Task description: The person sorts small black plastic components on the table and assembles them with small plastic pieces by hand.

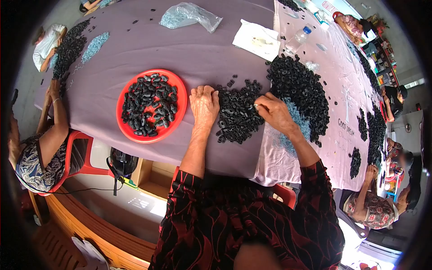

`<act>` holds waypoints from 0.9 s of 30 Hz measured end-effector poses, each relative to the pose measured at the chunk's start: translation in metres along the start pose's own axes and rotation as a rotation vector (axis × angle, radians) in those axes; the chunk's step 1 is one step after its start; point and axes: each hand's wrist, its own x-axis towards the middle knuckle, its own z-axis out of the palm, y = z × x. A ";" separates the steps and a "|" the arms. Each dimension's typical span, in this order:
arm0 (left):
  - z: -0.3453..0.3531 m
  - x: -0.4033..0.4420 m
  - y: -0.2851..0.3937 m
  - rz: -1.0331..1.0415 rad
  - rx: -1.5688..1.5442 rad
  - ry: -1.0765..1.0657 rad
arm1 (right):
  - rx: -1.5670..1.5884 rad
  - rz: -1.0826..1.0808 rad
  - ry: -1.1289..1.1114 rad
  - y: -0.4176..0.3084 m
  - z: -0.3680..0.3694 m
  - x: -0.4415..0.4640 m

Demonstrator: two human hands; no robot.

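Note:
My left hand [204,107] rests on the purple tablecloth with its fingers curled under; whatever they hold, if anything, is hidden. It lies between a red plastic plate [120,111] and a loose pile of small black plastic parts [238,114]. On the plate are many ribbed black pieces [155,83], some with pale bits at their ends. Over the right edge of the pile, my right hand [275,114] is closed in a pinch. A tiny pale piece shows at its fingertips, too small to name. Beside that hand lies a heap of small light-blue pieces [297,121].
A larger black heap [299,83] spreads over the pink cloth at right. Farther back are a clear plastic bag [191,17], a white packet [257,40] and a water bottle [298,39]. Several people sit around the table; a red chair [78,155] stands at left.

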 end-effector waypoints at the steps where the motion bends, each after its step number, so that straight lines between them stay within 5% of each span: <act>1: 0.000 0.000 0.000 -0.003 -0.001 -0.001 | -0.015 0.020 0.013 0.002 -0.005 -0.004; 14: -0.002 0.000 0.002 0.019 0.037 0.010 | -0.489 0.388 0.084 0.027 -0.069 -0.085; 20: -0.001 0.000 0.001 0.037 0.044 0.017 | -0.411 0.174 0.315 0.002 -0.046 -0.065; 27: -0.003 0.000 0.001 0.039 0.026 0.015 | -0.492 0.232 0.272 0.007 -0.025 -0.055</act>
